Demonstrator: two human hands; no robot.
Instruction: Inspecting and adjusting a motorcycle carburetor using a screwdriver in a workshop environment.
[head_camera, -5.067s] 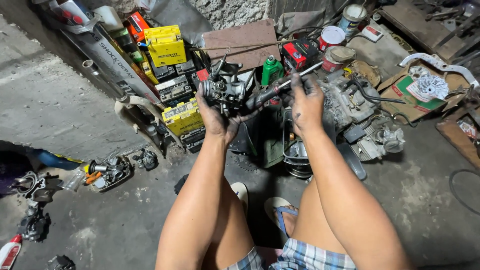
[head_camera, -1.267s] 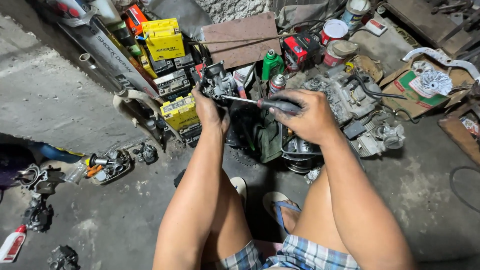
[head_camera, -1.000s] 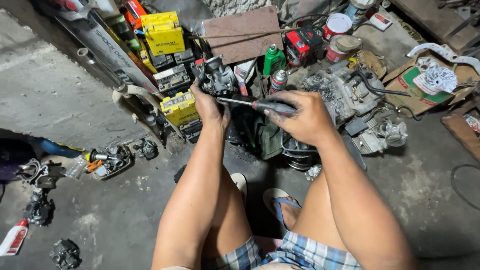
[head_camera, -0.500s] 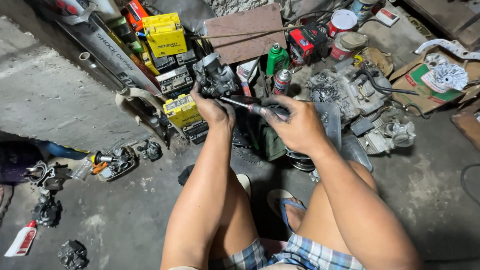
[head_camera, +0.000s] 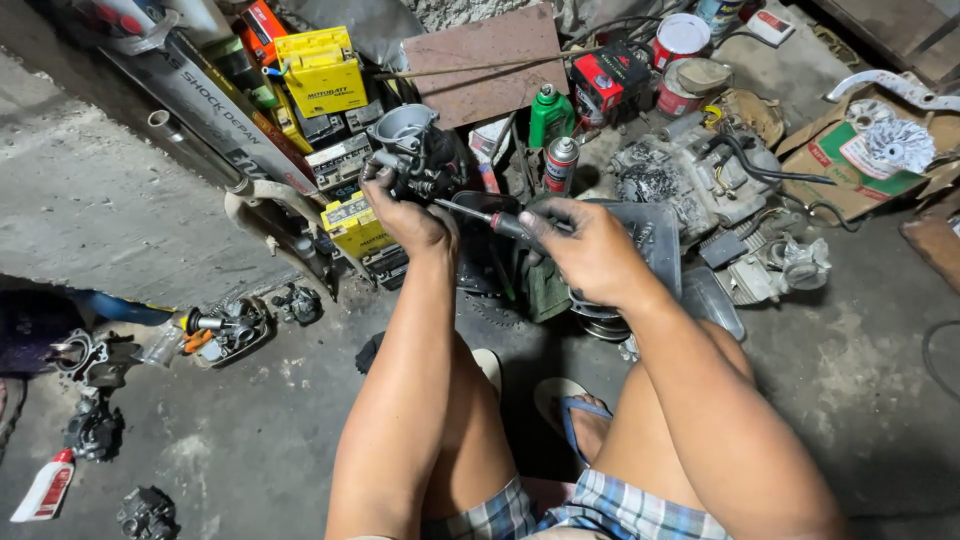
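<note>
Carburetor (head_camera: 415, 150): grey metal, grimy, round bore facing up, held above floor clutter. Screwdriver (head_camera: 490, 218): dark handle w/ red band, shaft tip at carb body.

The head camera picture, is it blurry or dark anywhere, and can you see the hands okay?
Head view: sharp, no motion blur; the left hand on the grey metal carburetor and the right hand gripping the screwdriver are evenly lit. Deep shadow lies under the legs and in the left corner. The yellow boxes look bright, without harsh glare. Edges bend slightly from the wide lens.
</note>
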